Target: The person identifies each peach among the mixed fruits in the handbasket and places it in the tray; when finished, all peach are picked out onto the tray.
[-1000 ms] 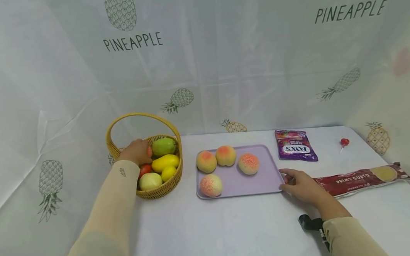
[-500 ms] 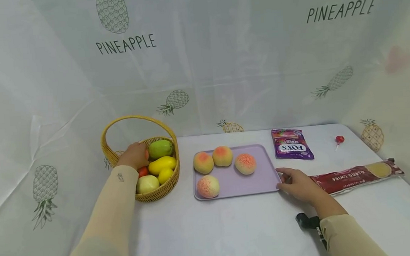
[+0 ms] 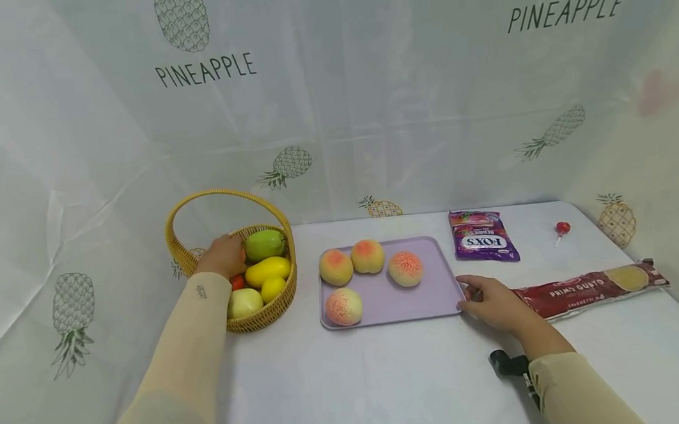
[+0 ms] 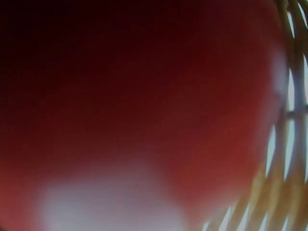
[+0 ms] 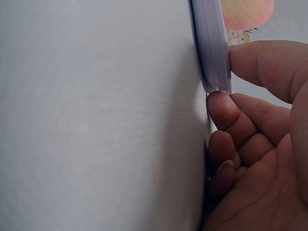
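Note:
My left hand [image 3: 221, 258] reaches into the wicker basket [image 3: 280, 310] at left, its fingers around an orange-pink, peach-like fruit [image 3: 243, 254]. Most of that fruit is hidden by the hand. Beside it lie a red fruit [image 3: 237, 282], a green papaya-like fruit [image 3: 265, 245], a yellow mango [image 3: 268, 271], a lemon [image 3: 273, 289] and a pale round fruit [image 3: 244, 303]. A blurred red surface [image 4: 216, 120] fills most of the left wrist view. My right hand [image 3: 491, 302] pinches the lilac tray [image 3: 408, 306] at its near right corner, thumb on top and a fingertip under the rim [image 5: 214, 53].
Several peaches [image 3: 367, 256] sit on the tray. A purple Fox's Berries bag [image 3: 483, 238] lies behind my right hand, a red spaghetti packet [image 3: 591, 290] to its right, and a red lollipop [image 3: 562, 228] farther back. The basket's tall handle [image 3: 223, 192] arches over the fruit.
The head view has shifted a little, so the whole scene sits slightly more to the left. Both hands keep their places, one in the basket and one at the tray corner.

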`<state>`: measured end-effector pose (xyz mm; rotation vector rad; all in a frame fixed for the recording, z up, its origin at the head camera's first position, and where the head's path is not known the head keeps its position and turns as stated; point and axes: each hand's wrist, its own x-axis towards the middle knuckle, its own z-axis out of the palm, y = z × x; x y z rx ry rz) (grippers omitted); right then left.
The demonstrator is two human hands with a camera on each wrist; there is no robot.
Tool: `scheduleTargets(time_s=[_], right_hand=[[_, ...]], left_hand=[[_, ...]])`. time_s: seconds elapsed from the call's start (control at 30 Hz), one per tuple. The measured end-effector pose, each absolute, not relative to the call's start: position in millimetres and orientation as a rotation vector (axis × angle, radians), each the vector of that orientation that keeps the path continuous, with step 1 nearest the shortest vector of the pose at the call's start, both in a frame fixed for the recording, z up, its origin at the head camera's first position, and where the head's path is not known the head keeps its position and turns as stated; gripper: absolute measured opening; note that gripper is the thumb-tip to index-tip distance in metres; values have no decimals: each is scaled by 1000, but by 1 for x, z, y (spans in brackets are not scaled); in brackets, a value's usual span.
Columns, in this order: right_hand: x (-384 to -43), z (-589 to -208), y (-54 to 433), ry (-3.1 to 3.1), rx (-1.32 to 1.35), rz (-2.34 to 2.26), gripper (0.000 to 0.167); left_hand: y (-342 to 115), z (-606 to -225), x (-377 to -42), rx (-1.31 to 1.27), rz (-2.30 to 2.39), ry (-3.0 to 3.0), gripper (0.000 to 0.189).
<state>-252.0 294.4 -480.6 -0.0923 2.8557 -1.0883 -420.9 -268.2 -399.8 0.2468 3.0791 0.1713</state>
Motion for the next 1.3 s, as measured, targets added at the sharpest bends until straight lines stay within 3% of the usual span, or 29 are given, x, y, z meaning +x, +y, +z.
scheduleTargets(time_s=[0.93, 1.3], right_hand=[[-251, -477, 296, 2831, -76, -1074, 65], [-252, -476, 294, 2832, -92, -1084, 64]], left_hand=[[-273, -391, -418, 368, 289, 3111, 40], [-271, -384, -410, 353, 438, 3063, 61]])
